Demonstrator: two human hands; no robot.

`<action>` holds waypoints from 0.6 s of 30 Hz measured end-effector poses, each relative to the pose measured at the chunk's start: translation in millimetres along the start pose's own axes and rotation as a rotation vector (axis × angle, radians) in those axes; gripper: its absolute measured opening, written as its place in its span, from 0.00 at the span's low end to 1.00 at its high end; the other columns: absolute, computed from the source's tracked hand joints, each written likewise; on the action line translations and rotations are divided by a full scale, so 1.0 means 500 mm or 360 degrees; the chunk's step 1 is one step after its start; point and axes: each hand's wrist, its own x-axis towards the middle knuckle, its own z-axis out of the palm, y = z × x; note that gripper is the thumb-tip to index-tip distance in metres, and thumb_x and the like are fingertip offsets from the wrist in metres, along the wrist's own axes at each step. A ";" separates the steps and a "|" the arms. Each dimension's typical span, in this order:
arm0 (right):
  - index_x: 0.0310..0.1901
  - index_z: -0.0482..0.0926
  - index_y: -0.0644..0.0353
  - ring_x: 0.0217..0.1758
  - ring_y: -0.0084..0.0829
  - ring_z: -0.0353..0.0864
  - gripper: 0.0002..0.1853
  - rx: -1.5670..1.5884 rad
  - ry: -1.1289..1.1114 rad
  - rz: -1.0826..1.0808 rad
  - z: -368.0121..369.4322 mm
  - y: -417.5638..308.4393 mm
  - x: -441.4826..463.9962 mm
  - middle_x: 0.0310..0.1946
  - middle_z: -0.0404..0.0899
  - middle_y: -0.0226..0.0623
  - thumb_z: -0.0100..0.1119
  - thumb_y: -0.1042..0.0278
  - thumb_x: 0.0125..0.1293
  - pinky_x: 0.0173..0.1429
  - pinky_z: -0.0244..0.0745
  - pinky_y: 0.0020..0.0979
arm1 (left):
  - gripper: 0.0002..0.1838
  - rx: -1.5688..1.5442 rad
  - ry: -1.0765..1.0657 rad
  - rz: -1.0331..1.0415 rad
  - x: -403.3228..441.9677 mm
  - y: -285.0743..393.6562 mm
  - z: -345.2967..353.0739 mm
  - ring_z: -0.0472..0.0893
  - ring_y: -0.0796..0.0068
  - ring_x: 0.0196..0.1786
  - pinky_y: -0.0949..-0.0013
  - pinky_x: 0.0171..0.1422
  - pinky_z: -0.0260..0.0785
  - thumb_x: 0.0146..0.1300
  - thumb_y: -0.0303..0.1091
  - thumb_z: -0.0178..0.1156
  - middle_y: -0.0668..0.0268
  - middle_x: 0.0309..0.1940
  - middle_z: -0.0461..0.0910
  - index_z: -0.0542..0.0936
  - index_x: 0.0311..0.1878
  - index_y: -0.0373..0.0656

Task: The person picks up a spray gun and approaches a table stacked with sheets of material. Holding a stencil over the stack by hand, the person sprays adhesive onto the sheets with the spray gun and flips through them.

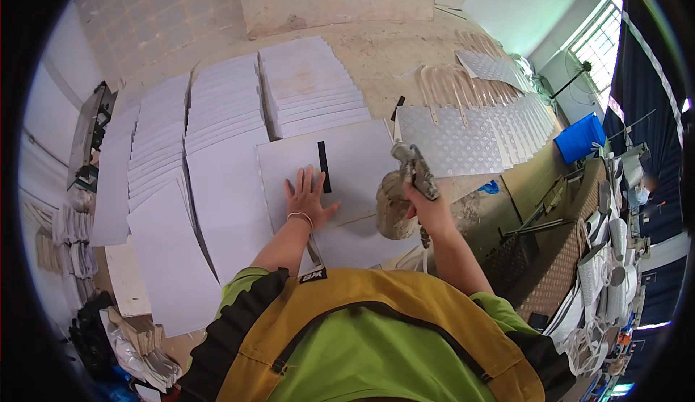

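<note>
My left hand [308, 198] lies flat with fingers spread on a white sheet [362, 148]. A short black strip [323, 166] rests on that sheet, just beyond my fingertips. In my right hand [428, 208] is a spray gun [416, 166], its metal body crusted with residue. The gun's round cup [394, 206] hangs to the left of my fist, over the sheet's right side. Its nozzle points away from me. Whether my finger presses the trigger cannot be made out.
Overlapping rows of white sheets [224, 105] cover the left of the table. Patterned grey panels [449, 141] with pale handles [445, 87] lie fanned out at right. Beyond them stands a blue bin [579, 140]. A brown patterned roll [561, 235] and piled pieces [601, 271] flank my right.
</note>
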 end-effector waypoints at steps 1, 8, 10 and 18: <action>0.34 0.75 0.66 0.14 0.21 0.69 0.10 0.0012 -0.0053 0.0013 0.008 -0.001 -0.009 0.22 0.72 0.30 0.59 0.67 0.62 0.18 0.68 0.24 | 0.45 0.0000 0.0010 0.0003 0.001 -0.002 0.002 0.37 0.63 0.75 0.43 0.72 0.26 0.55 0.67 0.49 0.62 0.74 0.39 0.51 0.72 0.55; 0.34 0.74 0.66 0.15 0.20 0.70 0.10 0.0081 -0.0124 0.0108 0.009 0.009 -0.041 0.21 0.72 0.30 0.58 0.67 0.62 0.18 0.68 0.24 | 0.44 -0.0008 0.0048 -0.0004 0.002 -0.007 0.011 0.37 0.63 0.75 0.43 0.72 0.25 0.55 0.66 0.49 0.62 0.74 0.39 0.52 0.71 0.55; 0.34 0.74 0.67 0.15 0.20 0.70 0.10 0.0112 -0.0004 0.0107 -0.005 0.013 -0.045 0.21 0.72 0.30 0.58 0.67 0.63 0.19 0.68 0.24 | 0.44 -0.0024 0.0046 -0.0002 0.003 -0.005 0.008 0.38 0.62 0.75 0.43 0.72 0.26 0.55 0.66 0.49 0.62 0.73 0.39 0.52 0.71 0.55; 0.33 0.74 0.67 0.16 0.20 0.70 0.10 -0.0071 -0.0045 0.0024 -0.005 0.017 -0.075 0.21 0.72 0.30 0.58 0.66 0.63 0.20 0.68 0.24 | 0.45 -0.0037 0.0050 0.0003 0.003 -0.004 0.007 0.39 0.61 0.75 0.42 0.72 0.26 0.54 0.66 0.50 0.61 0.73 0.40 0.52 0.71 0.55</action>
